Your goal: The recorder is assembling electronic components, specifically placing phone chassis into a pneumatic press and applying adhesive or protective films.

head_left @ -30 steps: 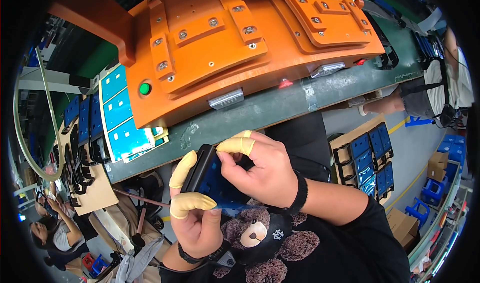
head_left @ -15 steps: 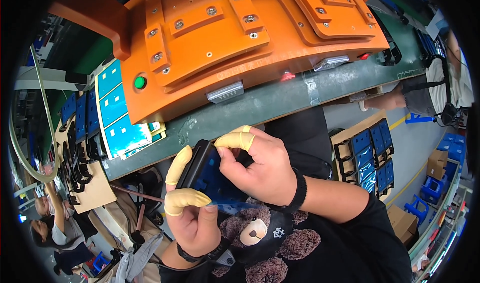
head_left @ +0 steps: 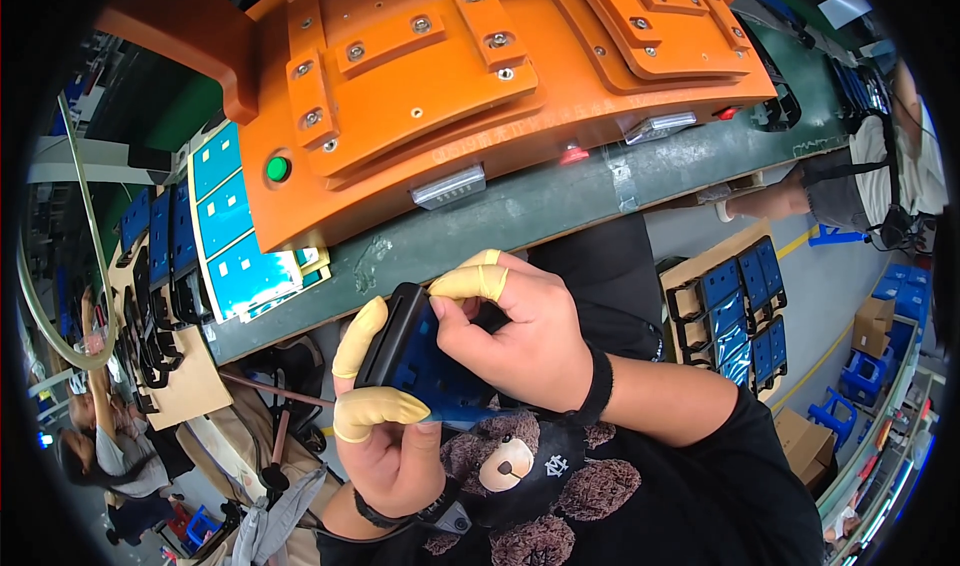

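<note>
My right hand (head_left: 525, 331) blocks part of the black part's (head_left: 395, 341) right side; can't see what's under it. Its other fingers curl out of sight, and can't tell if thumb and index pinch the edge or only touch. My left hand (head_left: 395, 456) covers the lower left corner. Orange fixture (head_left: 400, 146) is cut off by the top edge and hides some of the blue sheets (head_left: 222, 201). Co-worker (head_left: 120, 461) at lower left: blurred. Person (head_left: 873, 171) far right runs into the lens rim, head not visible. Rack items (head_left: 888, 446): too small to identify.
</note>
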Motion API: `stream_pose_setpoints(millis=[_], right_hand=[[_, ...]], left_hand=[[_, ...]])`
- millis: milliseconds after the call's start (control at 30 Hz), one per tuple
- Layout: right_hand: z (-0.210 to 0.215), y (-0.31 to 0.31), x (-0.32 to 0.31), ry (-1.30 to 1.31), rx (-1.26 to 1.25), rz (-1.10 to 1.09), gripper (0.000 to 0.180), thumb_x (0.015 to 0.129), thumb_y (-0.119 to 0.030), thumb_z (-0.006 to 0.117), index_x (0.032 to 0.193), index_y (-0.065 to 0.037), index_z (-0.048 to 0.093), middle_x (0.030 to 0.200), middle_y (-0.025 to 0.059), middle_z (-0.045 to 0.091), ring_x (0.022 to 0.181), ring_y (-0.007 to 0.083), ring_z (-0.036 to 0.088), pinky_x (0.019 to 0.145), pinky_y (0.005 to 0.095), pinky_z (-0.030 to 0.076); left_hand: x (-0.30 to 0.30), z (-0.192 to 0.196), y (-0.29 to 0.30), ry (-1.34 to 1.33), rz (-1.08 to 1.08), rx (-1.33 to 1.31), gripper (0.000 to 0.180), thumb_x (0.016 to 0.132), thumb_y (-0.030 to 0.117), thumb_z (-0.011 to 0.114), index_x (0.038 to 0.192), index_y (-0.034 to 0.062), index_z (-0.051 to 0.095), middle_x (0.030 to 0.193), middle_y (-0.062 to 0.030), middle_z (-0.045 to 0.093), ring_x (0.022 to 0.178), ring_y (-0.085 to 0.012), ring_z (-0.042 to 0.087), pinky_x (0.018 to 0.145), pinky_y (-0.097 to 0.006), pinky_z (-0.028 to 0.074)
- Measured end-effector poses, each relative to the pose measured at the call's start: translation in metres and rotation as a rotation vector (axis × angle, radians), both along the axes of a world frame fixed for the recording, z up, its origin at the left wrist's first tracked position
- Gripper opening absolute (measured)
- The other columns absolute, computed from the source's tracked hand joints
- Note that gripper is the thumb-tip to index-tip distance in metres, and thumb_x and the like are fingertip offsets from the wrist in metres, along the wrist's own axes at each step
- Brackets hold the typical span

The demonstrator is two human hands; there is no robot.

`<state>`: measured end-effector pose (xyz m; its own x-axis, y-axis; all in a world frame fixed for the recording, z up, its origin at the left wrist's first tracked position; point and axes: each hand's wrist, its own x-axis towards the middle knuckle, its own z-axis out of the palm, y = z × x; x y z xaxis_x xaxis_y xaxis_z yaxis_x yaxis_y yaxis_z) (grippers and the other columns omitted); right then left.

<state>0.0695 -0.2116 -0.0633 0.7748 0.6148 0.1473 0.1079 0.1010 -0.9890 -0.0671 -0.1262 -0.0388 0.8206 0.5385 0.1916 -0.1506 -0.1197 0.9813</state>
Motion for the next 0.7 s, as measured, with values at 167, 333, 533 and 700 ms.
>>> stream_pose_setpoints(millis=[167, 333, 533, 700], right_hand=[[-0.004, 0.001, 0.002, -0.184, -0.012, -0.016, 0.016, 0.075, 0.001, 0.071, 0.090, -0.001, 0.066, 0.079, 0.0111, 0.062, 0.068, 0.0263, 0.060, 0.063, 0.0331, 0.051], [-0.010, 0.002, 0.007, -0.462, -0.005, -0.064, 0.018, 0.075, 0.006, 0.070, 0.092, 0.001, 0.065, 0.082, 0.0138, 0.065, 0.069, 0.0277, 0.063, 0.063, 0.0331, 0.052], [-0.012, 0.002, 0.007, -0.525, -0.009, -0.063, 0.021, 0.073, 0.001, 0.072, 0.092, 0.002, 0.065, 0.082, 0.0145, 0.062, 0.073, 0.0327, 0.061, 0.067, 0.0375, 0.052], [-0.006, 0.001, 0.007, -0.381, -0.022, -0.057, 0.015, 0.076, -0.001, 0.071, 0.090, 0.000, 0.067, 0.078, 0.0122, 0.062, 0.070, 0.0298, 0.061, 0.064, 0.0357, 0.052]], left_hand=[[0.003, 0.004, -0.003, 0.013, 0.014, -0.038, 0.018, 0.094, 0.012, 0.064, 0.097, 0.0059, 0.048, 0.151, -0.0311, 0.027, 0.131, -0.0360, 0.047, 0.103, -0.041, 0.043], [0.003, 0.003, -0.002, 0.020, 0.014, -0.085, 0.015, 0.093, 0.009, 0.063, 0.098, 0.0049, 0.049, 0.151, -0.0312, 0.025, 0.132, -0.0386, 0.046, 0.103, -0.042, 0.043], [0.003, 0.003, -0.001, 0.026, 0.022, -0.104, 0.014, 0.093, 0.006, 0.062, 0.099, 0.0047, 0.049, 0.152, -0.0309, 0.025, 0.133, -0.0369, 0.046, 0.104, -0.041, 0.043], [0.003, 0.003, 0.000, 0.008, 0.016, -0.078, 0.014, 0.093, 0.006, 0.062, 0.100, 0.0053, 0.050, 0.152, -0.0308, 0.024, 0.133, -0.0368, 0.045, 0.104, -0.041, 0.043]])
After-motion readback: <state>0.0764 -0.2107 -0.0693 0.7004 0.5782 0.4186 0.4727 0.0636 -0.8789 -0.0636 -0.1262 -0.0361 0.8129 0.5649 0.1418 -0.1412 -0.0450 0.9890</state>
